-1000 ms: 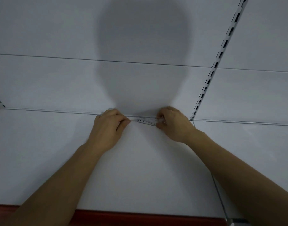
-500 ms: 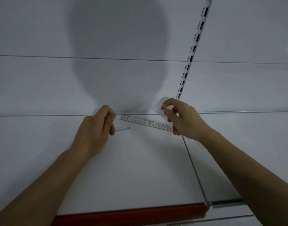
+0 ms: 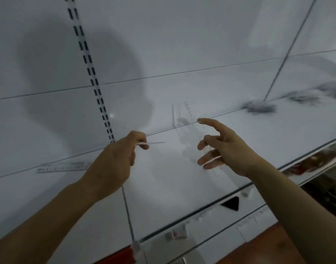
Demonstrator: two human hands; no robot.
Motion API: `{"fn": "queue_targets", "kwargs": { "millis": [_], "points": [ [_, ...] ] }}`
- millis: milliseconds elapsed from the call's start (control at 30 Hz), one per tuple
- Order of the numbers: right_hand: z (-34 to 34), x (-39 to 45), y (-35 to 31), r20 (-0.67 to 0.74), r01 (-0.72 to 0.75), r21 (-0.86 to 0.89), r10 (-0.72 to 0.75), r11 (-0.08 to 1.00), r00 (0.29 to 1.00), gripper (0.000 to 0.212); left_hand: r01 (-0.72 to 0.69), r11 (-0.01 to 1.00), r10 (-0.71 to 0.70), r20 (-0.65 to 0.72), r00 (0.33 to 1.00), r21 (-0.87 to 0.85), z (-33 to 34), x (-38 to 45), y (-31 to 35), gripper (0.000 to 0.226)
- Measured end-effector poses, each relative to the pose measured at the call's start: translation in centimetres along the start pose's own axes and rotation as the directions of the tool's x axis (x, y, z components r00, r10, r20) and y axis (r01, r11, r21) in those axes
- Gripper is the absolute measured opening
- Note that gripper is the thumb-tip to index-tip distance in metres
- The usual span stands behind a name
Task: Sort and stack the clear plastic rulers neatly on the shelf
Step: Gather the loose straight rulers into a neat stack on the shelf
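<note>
- Our left hand (image 3: 113, 161) hangs above the white shelf (image 3: 163, 178), fingers curled, thumb and fingertips pinching one end of a thin clear ruler (image 3: 153, 143) that pokes out edge-on toward the right.
- Our right hand (image 3: 220, 149) is raised just beside it, well spread: the forefinger (image 3: 207, 121) points up and left, the other fingers loosely bent.
- A second clear ruler (image 3: 191, 119) stands nearly upright in front of the right palm, its printed scale faint against the back panel; it looks to lie against the fingers, but motion blur keeps us from saying exactly how it is held.
- A third ruler (image 3: 64, 167) lies flat on the shelf close to its back edge, left of the left wrist, apart from both hands.
- Far to the right, along the same back edge, sit blurred grey heaps (image 3: 260, 108) that may be more rulers; we cannot tell.
- A slotted upright (image 3: 93, 77) runs down the back panel to the shelf's back edge, just behind the left hand.
- The shadow of a head (image 3: 83, 88) falls across the back panel.
- A red strip (image 3: 117, 255) shows at the shelf's front edge, at the bottom of the view.
</note>
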State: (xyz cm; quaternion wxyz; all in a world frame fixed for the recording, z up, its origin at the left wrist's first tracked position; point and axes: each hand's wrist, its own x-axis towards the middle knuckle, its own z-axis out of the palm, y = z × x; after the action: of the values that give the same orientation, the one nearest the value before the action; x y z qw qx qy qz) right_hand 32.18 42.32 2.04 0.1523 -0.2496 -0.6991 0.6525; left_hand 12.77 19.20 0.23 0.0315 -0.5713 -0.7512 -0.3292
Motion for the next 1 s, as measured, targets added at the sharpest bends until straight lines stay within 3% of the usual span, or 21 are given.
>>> {"fn": "queue_targets", "kwargs": {
  "millis": [133, 300, 367, 533, 667, 867, 1000],
  "points": [
    [-8.8, -2.5, 1.1, -0.148, 0.022, -0.118, -0.04, 0.993, 0.988, 0.027, -0.057, 0.998, 0.057, 0.014, 0.998, -0.009, 6.4, 5.2, 6.5, 0.034],
    [-20.7, -4.9, 2.1, -0.258, -0.004, -0.03, -0.004, 1.0, 0.966, 0.051, -0.214, 0.977, 0.214, 0.008, 0.977, 0.001, 13.8, 11.1, 15.1, 0.009],
    [-25.0, -5.6, 3.0, -0.284, 0.01, -0.018, -0.015, 1.0, 0.959, 0.053, -0.307, 0.952, 0.307, 0.035, 0.951, 0.002, 16.6, 13.5, 18.0, 0.021],
    [-34.4, -7.2, 5.0, -0.455, 0.051, 0.1, 0.0, 0.994, 0.891, 0.012, -0.426, 0.905, 0.426, 0.045, 0.903, -0.026, 23.4, 18.5, 23.6, 0.022],
    [-41.4, -8.4, 6.5, -0.577, -0.013, -0.009, 0.005, 1.0, 0.817, 0.018, -0.502, 0.865, 0.497, 0.149, 0.855, -0.01, 28.3, 22.6, 26.5, 0.031],
    [-50.0, -7.7, 8.8, -0.618, 0.0, 0.186, 0.117, 0.983, 0.777, 0.021, -0.518, 0.854, 0.517, 0.212, 0.83, -0.053, 34.3, 30.1, 29.5, 0.054],
    [-55.0, -5.2, 10.1, -0.624, -0.026, 0.161, 0.122, 0.987, 0.771, 0.03, -0.505, 0.858, 0.513, 0.231, 0.827, -0.099, 38.6, 35.6, 30.5, 0.055]
  ]
}}
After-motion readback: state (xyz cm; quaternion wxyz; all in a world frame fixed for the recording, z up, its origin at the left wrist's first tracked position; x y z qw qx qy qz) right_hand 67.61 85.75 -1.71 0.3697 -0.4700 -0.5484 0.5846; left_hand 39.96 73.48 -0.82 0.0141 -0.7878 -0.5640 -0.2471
